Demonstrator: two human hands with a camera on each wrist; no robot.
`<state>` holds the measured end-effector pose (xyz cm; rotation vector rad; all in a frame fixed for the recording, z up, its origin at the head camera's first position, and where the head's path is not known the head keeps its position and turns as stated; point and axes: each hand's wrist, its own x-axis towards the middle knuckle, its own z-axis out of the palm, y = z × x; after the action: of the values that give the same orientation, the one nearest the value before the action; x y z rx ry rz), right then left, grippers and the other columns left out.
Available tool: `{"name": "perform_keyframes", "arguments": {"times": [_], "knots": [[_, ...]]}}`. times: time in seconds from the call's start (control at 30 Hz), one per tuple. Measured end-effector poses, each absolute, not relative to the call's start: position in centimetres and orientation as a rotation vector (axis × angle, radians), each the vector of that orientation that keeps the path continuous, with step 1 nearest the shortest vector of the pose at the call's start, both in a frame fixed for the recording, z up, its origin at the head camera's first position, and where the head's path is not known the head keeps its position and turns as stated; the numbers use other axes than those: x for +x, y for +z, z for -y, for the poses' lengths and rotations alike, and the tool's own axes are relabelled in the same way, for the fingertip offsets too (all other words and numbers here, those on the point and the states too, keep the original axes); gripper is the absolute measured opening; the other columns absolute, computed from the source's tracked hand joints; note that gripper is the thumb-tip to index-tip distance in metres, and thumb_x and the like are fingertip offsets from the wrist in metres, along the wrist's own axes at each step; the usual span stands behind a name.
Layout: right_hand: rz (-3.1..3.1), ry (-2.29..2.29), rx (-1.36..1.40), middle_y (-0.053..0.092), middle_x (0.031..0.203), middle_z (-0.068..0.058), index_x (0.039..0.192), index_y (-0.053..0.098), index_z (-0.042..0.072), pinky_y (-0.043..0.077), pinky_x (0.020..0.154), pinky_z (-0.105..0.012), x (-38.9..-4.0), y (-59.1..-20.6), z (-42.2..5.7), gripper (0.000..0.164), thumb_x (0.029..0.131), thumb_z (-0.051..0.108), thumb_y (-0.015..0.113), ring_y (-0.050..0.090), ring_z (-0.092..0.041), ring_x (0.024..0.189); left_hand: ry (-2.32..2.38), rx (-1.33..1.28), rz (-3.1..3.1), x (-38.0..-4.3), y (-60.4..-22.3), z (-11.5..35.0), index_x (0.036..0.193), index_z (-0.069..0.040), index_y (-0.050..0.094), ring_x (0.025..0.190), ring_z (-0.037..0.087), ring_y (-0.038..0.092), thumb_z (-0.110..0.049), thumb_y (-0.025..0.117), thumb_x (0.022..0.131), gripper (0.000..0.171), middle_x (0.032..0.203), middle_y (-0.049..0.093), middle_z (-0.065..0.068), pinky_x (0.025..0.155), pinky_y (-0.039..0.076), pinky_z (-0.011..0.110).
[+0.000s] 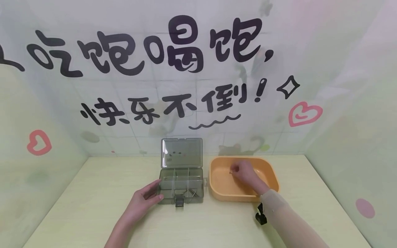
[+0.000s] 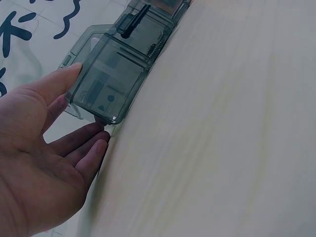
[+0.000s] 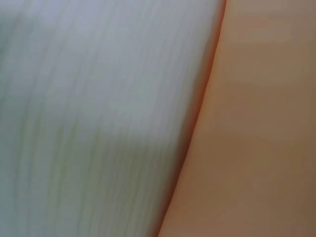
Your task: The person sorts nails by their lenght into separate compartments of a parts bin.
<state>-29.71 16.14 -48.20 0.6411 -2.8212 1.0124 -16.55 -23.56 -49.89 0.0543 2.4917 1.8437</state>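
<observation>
A translucent grey compartment box (image 1: 181,186) stands on the table with its lid (image 1: 181,153) raised at the back. My left hand (image 1: 143,201) holds the box's left end, thumb at the front corner and a finger at the side wall. In the left wrist view the thumb (image 2: 66,81) lies on the box's edge, the other fingers loosely bent beside it. Thin metal screws (image 1: 193,193) lie in the front right compartment. Inside the orange tray (image 1: 218,189), my right hand (image 1: 246,174) pinches a tiny piece (image 1: 231,172), too small to identify. The right wrist view shows no fingers.
The tray stands just right of the box. A black clip-like object (image 1: 261,215) is seen by the right sleeve (image 1: 288,217), in front of the tray. A printed wall sheet (image 1: 173,137) closes off the back, and sheets also rise at both sides of the pale table (image 1: 105,186).
</observation>
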Motion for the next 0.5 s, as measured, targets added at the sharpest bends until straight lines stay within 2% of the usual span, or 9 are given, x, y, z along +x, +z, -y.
{"name": "perform_keyframes", "arguments": {"times": [0.2, 0.37, 0.5], "knots": [[2.834, 0.951, 0.688, 0.066, 0.074, -0.003, 0.08, 0.074, 0.0, 0.052, 0.064, -0.029, -29.64, -48.33, -16.0, 0.008, 0.085, -0.006, 0.072, 0.053, -0.015, 0.069, 1.849, 0.042, -2.489, -16.5, -49.88, 23.54, 0.151, -0.003, 0.048, 0.141, 0.042, 0.043, -0.013, 0.077, 0.092, 0.067, 0.154, 0.042, 0.027, 0.113, 0.042, 0.037], [2.838, 0.934, 0.699, 0.072, 0.082, -0.007, 0.082, 0.076, -0.002, 0.059, 0.072, -0.037, -29.62, -48.48, -16.18, 0.007, 0.085, -0.006, 0.071, 0.062, -0.019, 0.076, 1.846, 0.037, -2.49, -16.4, -49.74, 23.49, 0.152, -0.003, 0.047, 0.141, 0.043, 0.043, -0.014, 0.077, 0.093, 0.067, 0.154, 0.042, 0.028, 0.113, 0.042, 0.038], [2.848, 0.986, 0.627, 0.075, 0.089, -0.01, 0.086, 0.076, -0.002, 0.06, 0.08, -0.043, -29.53, -48.29, -16.41, 0.005, 0.087, -0.003, 0.072, 0.067, -0.025, 0.085, 1.849, 0.025, -2.485, -16.46, -49.76, 23.43, 0.152, -0.004, 0.047, 0.141, 0.042, 0.043, -0.014, 0.077, 0.093, 0.067, 0.154, 0.042, 0.027, 0.113, 0.043, 0.035]]}}
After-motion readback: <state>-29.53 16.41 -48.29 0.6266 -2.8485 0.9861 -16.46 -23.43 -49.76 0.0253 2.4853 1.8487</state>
